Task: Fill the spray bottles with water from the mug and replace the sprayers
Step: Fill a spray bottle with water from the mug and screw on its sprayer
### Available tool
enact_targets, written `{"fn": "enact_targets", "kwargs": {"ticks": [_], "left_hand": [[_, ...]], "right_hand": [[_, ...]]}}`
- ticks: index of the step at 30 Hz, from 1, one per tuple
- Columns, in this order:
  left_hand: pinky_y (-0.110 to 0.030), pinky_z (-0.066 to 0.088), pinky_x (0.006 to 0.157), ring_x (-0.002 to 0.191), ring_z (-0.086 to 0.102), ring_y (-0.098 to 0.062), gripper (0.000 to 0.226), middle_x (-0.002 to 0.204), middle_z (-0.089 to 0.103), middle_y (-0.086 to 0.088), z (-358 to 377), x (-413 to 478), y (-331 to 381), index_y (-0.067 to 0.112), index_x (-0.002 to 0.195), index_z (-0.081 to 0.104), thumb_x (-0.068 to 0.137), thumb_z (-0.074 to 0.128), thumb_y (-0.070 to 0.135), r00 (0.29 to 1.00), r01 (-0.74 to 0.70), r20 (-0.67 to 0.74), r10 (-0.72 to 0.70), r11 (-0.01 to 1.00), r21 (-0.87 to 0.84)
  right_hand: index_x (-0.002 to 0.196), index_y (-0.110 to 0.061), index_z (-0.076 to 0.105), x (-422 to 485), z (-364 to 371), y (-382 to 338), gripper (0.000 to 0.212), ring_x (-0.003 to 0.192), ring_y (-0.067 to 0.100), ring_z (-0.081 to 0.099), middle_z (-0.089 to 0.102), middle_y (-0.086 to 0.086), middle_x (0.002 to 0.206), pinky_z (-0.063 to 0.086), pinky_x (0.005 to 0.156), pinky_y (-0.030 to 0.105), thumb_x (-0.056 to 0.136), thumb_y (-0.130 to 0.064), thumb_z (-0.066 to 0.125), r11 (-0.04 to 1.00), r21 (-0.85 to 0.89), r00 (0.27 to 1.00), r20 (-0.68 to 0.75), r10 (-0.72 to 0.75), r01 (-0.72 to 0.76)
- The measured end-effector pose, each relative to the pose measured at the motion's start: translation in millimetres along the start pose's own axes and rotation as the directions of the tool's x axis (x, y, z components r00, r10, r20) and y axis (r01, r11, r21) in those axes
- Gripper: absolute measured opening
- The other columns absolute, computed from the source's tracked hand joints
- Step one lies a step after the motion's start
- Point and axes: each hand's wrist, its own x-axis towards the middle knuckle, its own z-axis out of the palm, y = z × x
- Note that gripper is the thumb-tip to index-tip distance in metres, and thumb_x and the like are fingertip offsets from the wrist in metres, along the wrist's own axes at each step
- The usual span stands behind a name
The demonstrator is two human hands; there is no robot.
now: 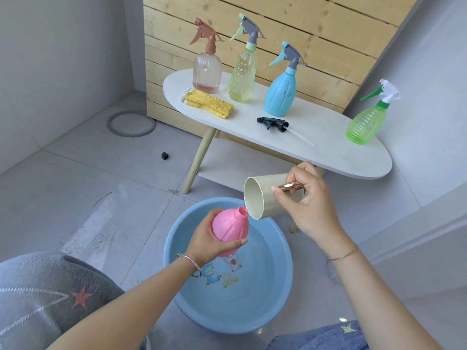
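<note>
My left hand grips a pink spray bottle with no sprayer on it, tilted over the blue basin. My right hand holds a cream mug by its shiny handle, tipped on its side with its rim at the bottle's open neck. A black sprayer with its tube lies on the white table. Standing on that table are a pale pink bottle, a yellow-green bottle, a blue bottle and a green bottle, each with a sprayer on.
A yellow cloth lies on the table's left end. Water stands in the basin on the tiled floor. A grey ring and a small black cube lie on the floor at left. A wooden slat wall rises behind the table.
</note>
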Motion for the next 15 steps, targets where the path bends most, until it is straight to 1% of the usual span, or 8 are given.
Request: {"fn": "enact_targets", "kwargs": {"ticks": [6, 10, 13, 15], "left_hand": [[-0.023, 0.055, 0.077, 0.101, 0.059, -0.004, 0.087, 0.112, 0.059, 0.017, 0.2, 0.2, -0.6, 0.036, 0.118, 0.05, 0.044, 0.087, 0.062, 1.0, 0.0, 0.001, 0.0, 1.0, 0.001], [-0.021, 0.054, 0.076, 0.101, 0.058, -0.004, 0.088, 0.112, 0.058, 0.018, -0.5, 0.3, -0.7, 0.037, 0.119, 0.049, 0.044, 0.086, 0.063, 1.0, 0.0, -0.001, 0.0, 1.0, 0.005], [-0.023, 0.056, 0.077, 0.102, 0.058, -0.006, 0.089, 0.113, 0.058, 0.017, -1.1, 0.3, -0.8, 0.037, 0.119, 0.049, 0.044, 0.086, 0.064, 1.0, 0.004, -0.002, -0.004, 1.0, 0.005], [-0.024, 0.056, 0.077, 0.102, 0.059, -0.006, 0.089, 0.113, 0.058, 0.017, -1.6, 0.4, -0.9, 0.037, 0.12, 0.049, 0.044, 0.086, 0.064, 1.0, 0.003, -0.002, -0.003, 1.0, 0.004]], "right_hand": [[0.063, -0.022, 0.038, 0.6, 1.9, -4.7, 0.035, 0.072, 0.013, 0.043, 0.041, -0.007, 0.076, 0.033, 0.065, 0.013, 0.078, -0.016, 0.068, 1.0, -0.001, 0.999, 0.025, -0.027, 0.027], [0.065, -0.028, 0.037, 1.1, 4.6, -9.6, 0.04, 0.073, 0.013, 0.044, 0.041, -0.007, 0.077, 0.034, 0.066, 0.009, 0.077, -0.008, 0.07, 0.998, -0.012, 0.998, 0.037, -0.059, 0.059], [0.066, -0.024, 0.039, 1.1, 7.2, -11.0, 0.039, 0.076, 0.015, 0.044, 0.041, -0.008, 0.077, 0.034, 0.066, 0.01, 0.076, -0.004, 0.071, 0.996, -0.044, 0.996, 0.047, -0.072, 0.074], [0.066, -0.021, 0.04, 1.1, 9.0, -11.7, 0.034, 0.077, 0.015, 0.042, 0.041, -0.008, 0.078, 0.033, 0.066, 0.011, 0.076, -0.007, 0.07, 0.992, -0.081, 0.994, 0.054, -0.094, 0.098]]}}
